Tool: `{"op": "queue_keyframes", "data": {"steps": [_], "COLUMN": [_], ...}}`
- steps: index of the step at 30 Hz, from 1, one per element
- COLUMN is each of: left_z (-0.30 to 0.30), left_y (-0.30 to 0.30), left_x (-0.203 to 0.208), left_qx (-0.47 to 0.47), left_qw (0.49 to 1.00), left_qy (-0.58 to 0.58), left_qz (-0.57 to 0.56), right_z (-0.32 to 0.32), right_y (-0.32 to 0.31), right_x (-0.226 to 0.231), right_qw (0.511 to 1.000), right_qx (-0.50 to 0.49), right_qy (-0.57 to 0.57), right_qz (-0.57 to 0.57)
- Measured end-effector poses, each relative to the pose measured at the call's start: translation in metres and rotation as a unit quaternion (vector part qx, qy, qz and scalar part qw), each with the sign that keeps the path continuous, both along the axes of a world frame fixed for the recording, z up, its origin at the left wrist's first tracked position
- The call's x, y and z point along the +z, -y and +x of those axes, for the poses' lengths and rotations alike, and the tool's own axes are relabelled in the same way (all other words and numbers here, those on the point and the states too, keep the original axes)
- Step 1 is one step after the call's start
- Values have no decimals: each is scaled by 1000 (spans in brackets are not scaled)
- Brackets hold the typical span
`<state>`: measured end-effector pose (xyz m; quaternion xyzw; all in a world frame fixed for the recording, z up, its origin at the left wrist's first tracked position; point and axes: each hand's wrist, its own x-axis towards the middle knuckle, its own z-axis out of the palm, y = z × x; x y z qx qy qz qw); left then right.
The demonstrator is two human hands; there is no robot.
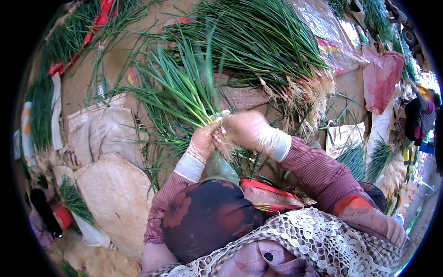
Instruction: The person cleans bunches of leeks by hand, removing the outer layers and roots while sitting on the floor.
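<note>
L hand (203, 141) grip closed on spring-onion bunch (187, 92), R hand (247, 131) adj, blurred (grip: can't say), spring-onion pile (258, 46) by L edge of sack (330, 27).

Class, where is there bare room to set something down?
Bare: the flat tan woven sack, bordered by the crumpled whitish sack and striped maroon left sleeve. Crowded: around left hand and right hand, amid long green onions.

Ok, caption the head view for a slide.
A bunch of green onions in the left grip, near a larger heap.
</note>
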<state>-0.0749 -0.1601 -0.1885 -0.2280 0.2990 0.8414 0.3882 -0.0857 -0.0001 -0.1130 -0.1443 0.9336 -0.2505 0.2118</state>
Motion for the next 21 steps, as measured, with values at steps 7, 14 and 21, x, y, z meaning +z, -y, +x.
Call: {"op": "queue_keyframes", "data": {"steps": [7, 14, 21], "left_z": [7, 7, 13], "left_y": [-15, 9, 11], "left_x": [19, 7, 1], "left_qx": [-3, -79, -85], "left_qw": [999, 991, 990], "left_qy": [16, -88, -109], "left_qz": [-29, 60, 17], "right_z": [-33, -29, -14], "right_y": [-28, 14, 21], "right_x": [-51, -65, -50], "right_qw": [851, 626, 964], "right_qx": [-195, -240, -152], "right_qy": [380, 424, 177], "right_qz": [-305, -609, -126]}}
